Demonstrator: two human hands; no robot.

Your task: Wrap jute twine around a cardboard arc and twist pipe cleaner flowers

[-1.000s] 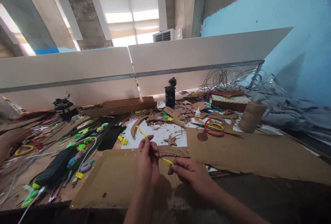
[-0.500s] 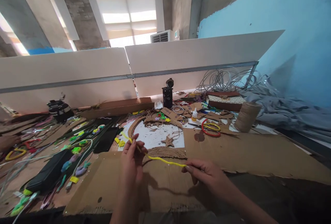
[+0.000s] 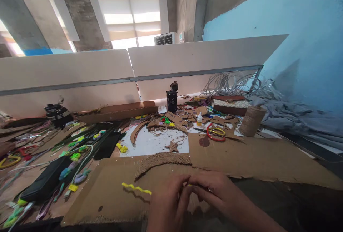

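Note:
A yellow pipe cleaner runs out to the left from under my left hand, whose fingers are closed on it. My right hand meets the left one, its thumb and fingers pinched on the same pipe cleaner, of which only a speck of yellow shows between the fingertips. Both hands are low over a cardboard sheet. Just beyond them lies a curved piece wrapped in twine. Farther back is a twine-covered star on a white surface.
Scissors with red and yellow handles lie on the right-hand cardboard, near a small glue bottle and a twine spool. A black case and colourful pipe-cleaner pieces cover the left side. Another person's hand shows at the left edge.
My left hand has moved right and down to join my right hand. The pipe cleaner, stretched between the hands before, now trails leftward with a wavy end.

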